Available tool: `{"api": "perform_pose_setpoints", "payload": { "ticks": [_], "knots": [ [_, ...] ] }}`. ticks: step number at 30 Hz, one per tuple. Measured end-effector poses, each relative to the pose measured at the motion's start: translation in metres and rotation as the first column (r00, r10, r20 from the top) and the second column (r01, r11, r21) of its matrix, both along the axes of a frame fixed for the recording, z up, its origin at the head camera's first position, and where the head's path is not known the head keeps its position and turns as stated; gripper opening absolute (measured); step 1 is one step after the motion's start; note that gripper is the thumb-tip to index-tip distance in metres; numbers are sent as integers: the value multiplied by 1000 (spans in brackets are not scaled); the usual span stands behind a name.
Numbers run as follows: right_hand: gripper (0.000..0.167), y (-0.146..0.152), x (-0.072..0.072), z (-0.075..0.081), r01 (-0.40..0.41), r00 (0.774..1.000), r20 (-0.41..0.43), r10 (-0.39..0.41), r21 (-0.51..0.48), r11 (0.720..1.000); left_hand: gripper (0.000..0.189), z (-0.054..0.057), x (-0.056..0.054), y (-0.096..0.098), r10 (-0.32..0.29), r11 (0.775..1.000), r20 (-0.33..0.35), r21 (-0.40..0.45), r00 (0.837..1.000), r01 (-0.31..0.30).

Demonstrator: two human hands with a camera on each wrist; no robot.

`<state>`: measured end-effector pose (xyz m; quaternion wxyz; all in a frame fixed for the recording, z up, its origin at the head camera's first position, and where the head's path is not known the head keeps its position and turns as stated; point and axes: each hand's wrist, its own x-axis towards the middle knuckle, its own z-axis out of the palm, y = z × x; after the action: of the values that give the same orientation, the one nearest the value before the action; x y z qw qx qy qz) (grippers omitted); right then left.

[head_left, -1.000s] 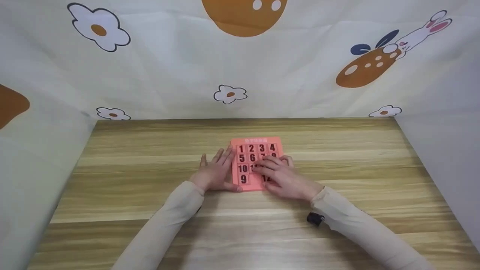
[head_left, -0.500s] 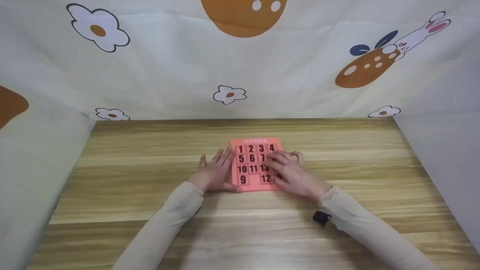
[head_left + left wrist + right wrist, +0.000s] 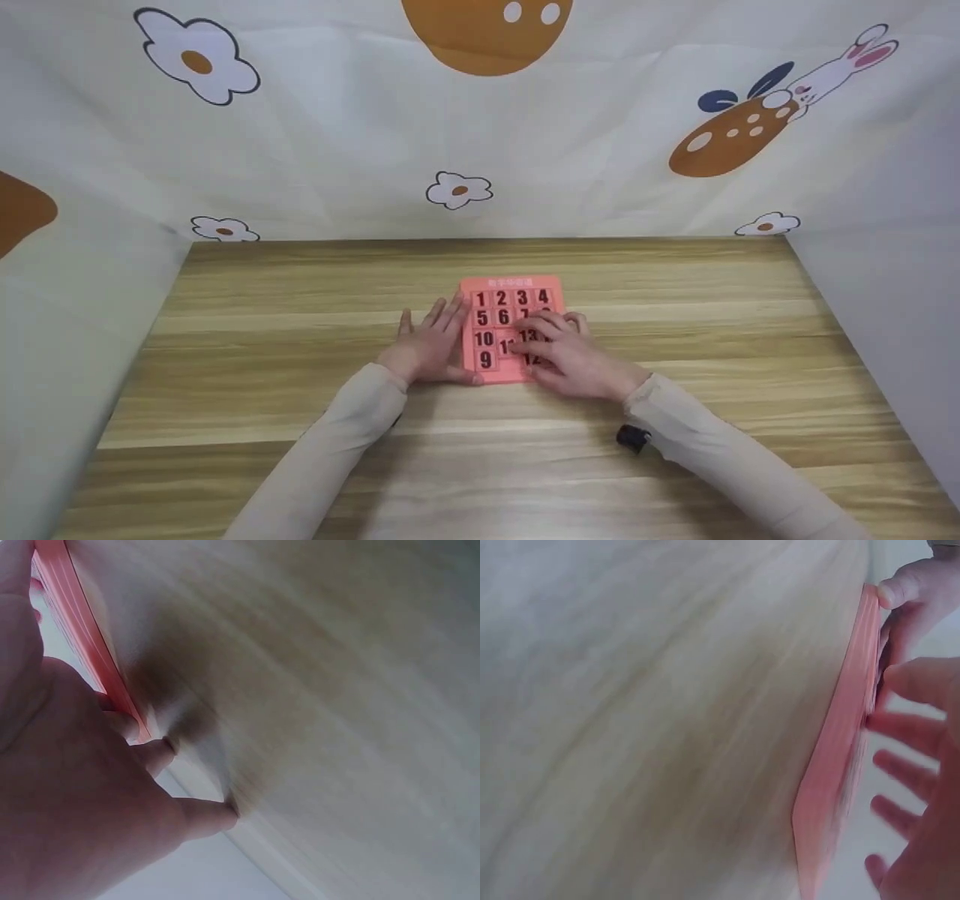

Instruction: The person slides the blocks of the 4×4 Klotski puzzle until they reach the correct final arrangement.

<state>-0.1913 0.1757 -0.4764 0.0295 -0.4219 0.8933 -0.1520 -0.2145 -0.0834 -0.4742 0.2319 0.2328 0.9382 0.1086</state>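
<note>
A pink sliding number puzzle (image 3: 478,283) lies flat on the table, black numerals on its tiles. My left hand (image 3: 427,349) rests against its left side, fingers extended, thumb at the lower left corner. In the left wrist view, this hand (image 3: 82,780) touches the puzzle's edge (image 3: 90,637), with some fingertips on the wood. My right hand (image 3: 581,360) reaches over the right part, a fingertip touching the 11 tile (image 3: 505,346), which sits slightly lower than the 10 tile (image 3: 484,340). Several tiles on the right are covered by that hand. Its fingers (image 3: 907,733) extend over the puzzle in the right wrist view.
The wood-grain table (image 3: 300,315) extends around the puzzle on all sides. A pale patterned cloth (image 3: 337,150) hangs behind and at both sides. A black device (image 3: 632,437) is at the right wrist.
My right hand drew back to the right, then came left again over the puzzle. The 11 tile has slid partway toward the bottom row. My left hand has stayed in place.
</note>
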Motion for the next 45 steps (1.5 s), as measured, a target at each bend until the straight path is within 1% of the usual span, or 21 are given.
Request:
{"api": "perform_pose_setpoints", "payload": {
  "ticks": [3,5,9,13,15,16,20,22,27,30,32,36,38,40,43,45],
  "knots": [
    [29,-1,2,4,-49,999,-11,49,-34,998,120,0,0,0,-4,1000,-5,1,1000,4],
    [29,-4,2,6,-57,998,-20,57,-39,998,119,0,0,0,-7,1000,-8,-1,1000,7],
    [40,-15,1,4,-42,999,-14,42,-16,999,118,1,1,0,-6,1000,-7,0,1000,6],
    [52,-26,-1,3,-45,998,52,43,35,998,118,1,1,0,-12,1000,-10,-2,1000,12],
    [54,-27,-1,2,-36,996,88,32,51,998,118,0,1,1,-13,1000,-12,-5,1000,13],
    [54,-27,-1,2,-24,995,93,19,53,998,117,0,1,1,-13,1000,-12,-8,1000,13],
    [52,-22,-2,4,32,995,89,-36,45,998,117,0,1,1,-6,1000,-16,-17,1000,5],
    [52,-20,-2,5,40,995,86,-44,49,998,117,0,1,1,-7,1000,-17,-25,1000,6],
    [56,-18,0,4,29,992,118,-37,66,997,117,-1,0,1,-12,999,-11,-34,1000,11],
    [57,-18,0,3,26,992,123,-34,65,998,117,-2,-1,1,-15,999,-12,-33,1000,14],
    [57,-19,0,3,9,992,127,-18,66,998,117,-2,-1,1,-17,999,-15,-35,1000,16],
    [58,-23,-2,0,-51,989,140,42,67,996,117,-2,-1,0,-13,999,-11,-32,1000,13],
    [58,-24,-2,-1,-71,988,140,62,58,996,117,-1,-1,1,-11,1000,-6,-26,1000,11],
    [56,-23,-3,0,-72,990,128,67,35,997,117,-1,-1,1,-9,1000,0,-25,1000,9],
    [51,-21,-4,0,-43,997,71,42,5,999,117,0,-1,1,-9,999,3,-32,1000,9],
    [49,-21,-5,0,-20,999,48,20,-4,1000,117,0,-1,1,-3,1000,6,-31,1000,4]
  ]
}}
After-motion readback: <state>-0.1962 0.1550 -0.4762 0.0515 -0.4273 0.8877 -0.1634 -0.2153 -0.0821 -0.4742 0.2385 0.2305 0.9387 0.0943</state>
